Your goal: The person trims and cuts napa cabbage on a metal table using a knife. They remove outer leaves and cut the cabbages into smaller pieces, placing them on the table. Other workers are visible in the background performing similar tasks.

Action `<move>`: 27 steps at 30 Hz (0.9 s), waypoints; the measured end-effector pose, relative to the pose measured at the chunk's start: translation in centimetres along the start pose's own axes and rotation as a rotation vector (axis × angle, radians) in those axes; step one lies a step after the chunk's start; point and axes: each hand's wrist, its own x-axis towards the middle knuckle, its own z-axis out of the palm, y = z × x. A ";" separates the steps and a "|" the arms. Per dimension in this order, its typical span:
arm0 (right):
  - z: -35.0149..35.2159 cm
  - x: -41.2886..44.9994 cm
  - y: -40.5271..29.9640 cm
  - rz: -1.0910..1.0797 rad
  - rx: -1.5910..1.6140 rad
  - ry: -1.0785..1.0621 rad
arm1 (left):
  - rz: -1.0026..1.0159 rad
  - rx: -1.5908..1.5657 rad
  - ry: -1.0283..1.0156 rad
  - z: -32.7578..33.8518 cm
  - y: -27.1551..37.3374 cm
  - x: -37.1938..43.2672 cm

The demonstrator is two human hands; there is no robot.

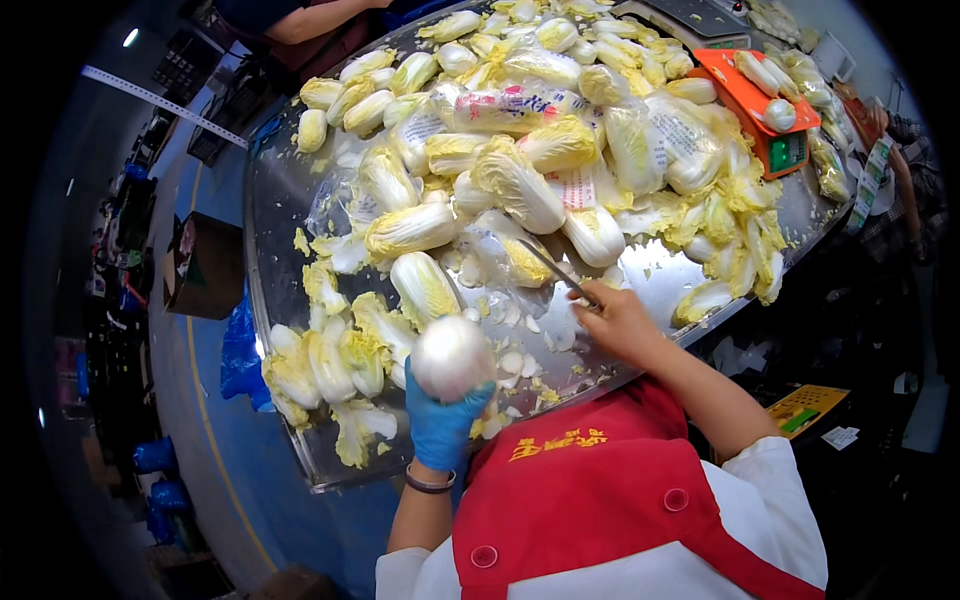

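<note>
My left hand (442, 420), in a blue glove, grips a napa cabbage (453, 357) whose pale round end faces the camera. My bare right hand (615, 322) is closed around the handle of a knife (559, 271). The blade points up and left, over or against a plastic-wrapped cabbage (529, 262); whether it touches cannot be told. Just beyond my left hand lies another napa cabbage (425, 289). Cut white stem pieces (513, 364) are scattered between my hands. A large heap of cabbages, some in printed plastic bags (504, 105), lies beyond them.
The metal table (264, 262) has a raised rim. Loose leaves (322, 360) pile at its left; more (739, 232) lie right. An orange scale (780, 135) holds small cabbages. A person's arm (322, 21) shows across the table, another person (900, 180) at right. A cardboard box (214, 266) stands left.
</note>
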 end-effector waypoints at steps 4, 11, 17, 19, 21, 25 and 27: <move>1.8 -1.2 -6.1 0.005 0.461 -0.234 | -0.283 -0.314 -0.041 0.7 -2.7 0.8; 3.6 -1.6 -4.2 -0.119 0.289 -0.117 | -0.438 -0.340 -0.166 2.2 -2.5 1.0; 2.2 -2.8 -4.2 -0.202 0.119 -0.102 | -0.294 -0.167 -0.185 3.5 -3.1 1.2; 2.1 -2.9 -3.9 -0.262 0.107 -0.126 | -0.214 -0.132 -0.239 4.1 -2.1 1.4; 2.0 -3.0 -4.1 -0.321 0.059 -0.084 | -0.244 -0.031 -0.325 3.9 -1.3 1.7; 1.5 -3.0 -4.5 -0.305 0.013 -0.101 | -0.229 0.120 -0.373 3.8 -2.1 2.2; 1.5 -2.9 -4.4 -0.340 0.040 -0.060 | -0.213 0.189 -0.390 3.9 -1.7 2.3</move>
